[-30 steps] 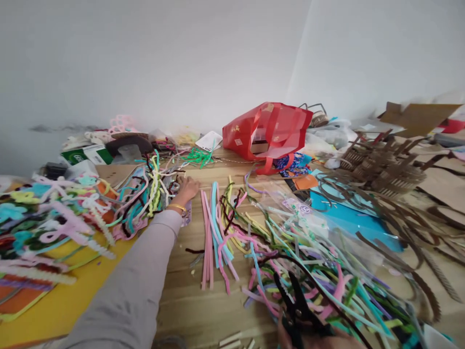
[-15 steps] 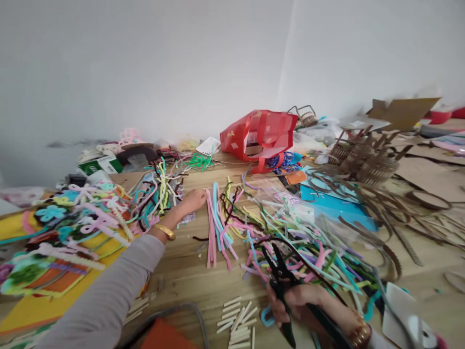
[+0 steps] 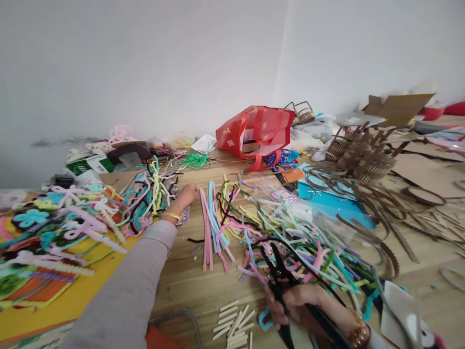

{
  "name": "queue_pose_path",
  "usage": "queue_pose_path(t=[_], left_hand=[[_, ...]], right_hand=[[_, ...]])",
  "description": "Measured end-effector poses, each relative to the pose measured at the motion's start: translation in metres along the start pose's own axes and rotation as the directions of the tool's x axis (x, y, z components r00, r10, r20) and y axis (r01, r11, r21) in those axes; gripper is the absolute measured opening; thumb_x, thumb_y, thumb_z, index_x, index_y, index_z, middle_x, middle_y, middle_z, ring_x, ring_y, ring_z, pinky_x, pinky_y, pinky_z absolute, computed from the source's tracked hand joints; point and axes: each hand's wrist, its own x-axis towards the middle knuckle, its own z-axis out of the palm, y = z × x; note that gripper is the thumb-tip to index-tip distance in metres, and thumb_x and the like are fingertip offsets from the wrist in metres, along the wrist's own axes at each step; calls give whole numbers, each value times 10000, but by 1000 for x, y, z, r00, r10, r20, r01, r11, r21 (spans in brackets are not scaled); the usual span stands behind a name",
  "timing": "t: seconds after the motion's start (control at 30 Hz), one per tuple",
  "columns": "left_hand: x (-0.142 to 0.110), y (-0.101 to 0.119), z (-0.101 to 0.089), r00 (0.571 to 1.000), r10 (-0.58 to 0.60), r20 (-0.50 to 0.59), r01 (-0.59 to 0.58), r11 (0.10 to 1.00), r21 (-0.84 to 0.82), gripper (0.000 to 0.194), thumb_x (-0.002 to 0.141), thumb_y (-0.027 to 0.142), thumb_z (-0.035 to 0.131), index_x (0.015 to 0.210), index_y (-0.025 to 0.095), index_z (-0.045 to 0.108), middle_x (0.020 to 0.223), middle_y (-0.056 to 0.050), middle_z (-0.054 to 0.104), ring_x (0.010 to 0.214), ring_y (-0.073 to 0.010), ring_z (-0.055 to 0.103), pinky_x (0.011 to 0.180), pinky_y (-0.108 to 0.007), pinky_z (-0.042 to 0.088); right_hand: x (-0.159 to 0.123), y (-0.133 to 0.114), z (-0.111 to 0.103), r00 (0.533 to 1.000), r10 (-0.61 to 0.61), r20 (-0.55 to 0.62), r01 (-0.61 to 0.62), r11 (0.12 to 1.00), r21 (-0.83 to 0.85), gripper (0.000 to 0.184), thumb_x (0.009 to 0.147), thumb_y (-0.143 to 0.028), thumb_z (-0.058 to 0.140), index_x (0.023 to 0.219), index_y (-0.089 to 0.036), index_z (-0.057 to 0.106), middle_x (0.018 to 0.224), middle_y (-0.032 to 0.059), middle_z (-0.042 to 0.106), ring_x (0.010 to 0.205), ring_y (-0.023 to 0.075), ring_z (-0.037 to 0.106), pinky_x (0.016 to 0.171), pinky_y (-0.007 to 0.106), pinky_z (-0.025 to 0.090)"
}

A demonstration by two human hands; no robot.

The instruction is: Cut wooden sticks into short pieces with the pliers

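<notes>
My left hand has its fingers closed just left of the top ends of a row of pink and blue pipe cleaners. Whatever its fingertips may hold is too small to make out. To its left lies a tangle of mixed pipe cleaners. My right hand grips dark-handled pliers, their serrated jaws parted and pointing away from me. Just beyond the jaws spreads a large loose heap of coloured pipe cleaners. Short pale sticks lie on the table left of the pliers.
Fuzzy flower shapes cover a yellow sheet on the left. At the back sits a red bag. Small brown woven baskets and curled brown strips fill the right, near a blue sheet.
My left hand has moved left, away from the top ends of the pink pipe cleaners. My right hand keeps the pliers in nearly the same place. The view has shifted slightly.
</notes>
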Motion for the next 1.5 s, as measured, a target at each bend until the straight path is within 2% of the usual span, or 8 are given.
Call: queue_pose_path(t=[0.2, 0.4, 0.7, 0.93, 1.03, 1.17, 1.3, 1.5], left_hand=[[7, -8, -9, 989, -89, 117, 83, 995, 53, 345, 906, 338, 574, 1202, 163, 554, 1206, -85, 581, 1020, -229, 603, 847, -427, 525], [1, 7, -5, 961, -9, 275, 0, 999, 33, 343, 901, 345, 579, 1189, 159, 566, 1204, -77, 585, 1017, -237, 603, 840, -420, 528], [-23, 50, 0, 973, -8, 229, -20, 992, 122, 338, 902, 330, 582, 1203, 178, 554, 1206, -86, 580, 1029, -222, 601, 848, -414, 524], [-54, 56, -44, 983, -11, 185, -12, 992, 124, 331, 901, 335, 583, 1178, 155, 566, 1174, -91, 597, 1002, -217, 611, 838, -411, 526], [-81, 57, -75, 991, 7, 132, -14, 999, 50, 175, 830, 252, 594, 793, 106, 684, 831, -106, 702, 870, -241, 659, 749, -299, 486], [-148, 65, -96, 983, 98, 155, -76, 987, -138, 200, 763, 292, 571, 833, 145, 688, 720, -23, 708, 692, -171, 655, 629, -221, 468], [-232, 84, -78, 930, 306, 202, -161, 835, -526, 247, 769, 299, 536, 889, 150, 692, 725, -21, 689, 650, -149, 609, 603, -222, 456], [-295, 108, -37, 931, 267, 250, -216, 953, -214, 200, 790, 141, 466, 756, 169, 662, 782, -52, 667, 735, -176, 586, 691, -268, 413]], right_hand=[[2, 1, -4, 1000, -9, 26, 9, 1000, 6, 287, 656, -313, 683, 872, -123, 682, 691, 16, 529, 622, 137, 500, 705, 307, 453], [4, 2, -9, 999, 9, 53, -11, 999, 40, 283, 668, -292, 677, 879, -103, 668, 694, 18, 528, 623, 132, 513, 710, 315, 460], [3, 0, -3, 998, -4, 63, 2, 1000, 23, 251, 686, -282, 674, 866, -107, 667, 702, 14, 521, 630, 131, 495, 708, 312, 442], [0, -2, 1, 998, -37, 55, 37, 999, -5, 269, 680, -273, 694, 891, -109, 666, 707, 18, 535, 632, 136, 501, 696, 311, 425], [-3, -3, 2, 998, -28, 63, 30, 999, -27, 224, 688, -264, 700, 833, -98, 657, 718, 27, 536, 641, 135, 507, 695, 308, 417], [-8, -6, 7, 993, -36, 112, 37, 999, -6, 198, 711, -266, 695, 815, -105, 646, 724, 27, 526, 663, 142, 505, 684, 309, 404], [-11, -7, 10, 988, -30, 149, 33, 999, -12, 205, 732, -275, 687, 840, -106, 646, 726, 23, 522, 672, 141, 500, 699, 309, 396], [-9, -3, 6, 990, -27, 139, 32, 999, -29, 192, 733, -261, 682, 839, -109, 631, 749, 34, 519, 687, 152, 502, 717, 324, 381]])
